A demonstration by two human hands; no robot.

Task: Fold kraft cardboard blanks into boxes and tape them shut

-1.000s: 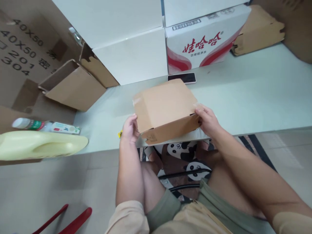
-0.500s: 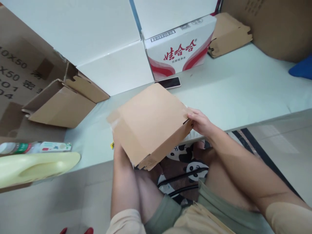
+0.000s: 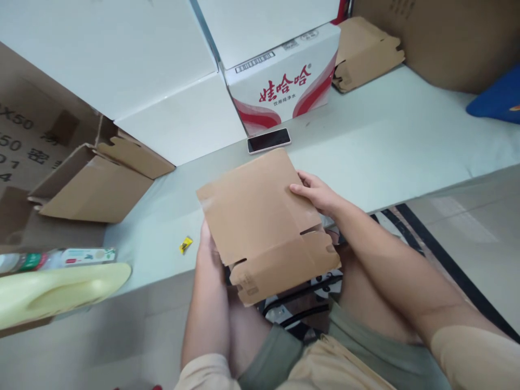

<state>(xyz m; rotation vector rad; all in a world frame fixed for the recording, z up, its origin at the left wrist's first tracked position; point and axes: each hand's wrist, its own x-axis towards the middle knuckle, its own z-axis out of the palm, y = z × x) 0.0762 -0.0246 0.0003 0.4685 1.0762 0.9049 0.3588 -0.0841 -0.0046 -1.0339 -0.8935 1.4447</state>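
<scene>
Cardboard box (image 3: 260, 208) spans both of my hands at the front of the bench (image 3: 377, 146), its broad panel facing up and its notched flap sloping past the edge, above the seated wearer's lap. From my remote seat I see the right hand (image 3: 312, 190) pinching the right edge, thumb on top and fingers curled out of sight, a grip closed on board alone, probably to steady that side. My left hand (image 3: 206, 241) lies against the opposite edge, mostly hidden; I cannot tell how tight its grip is, though its place suggests a prop from beneath. Held apart like this, the two hands seem to keep the panel from tipping, while the lower flap hangs free of both. Whether the far edge rests on the bench I cannot make out. Just beyond it lies a phone (image 3: 269, 141), set before a white carton (image 3: 284, 95) with red lettering, perhaps to leave the front free for handling. Left of the hands, a small yellow packet (image 3: 186, 245) lies near the wrist, apart from the box.
</scene>
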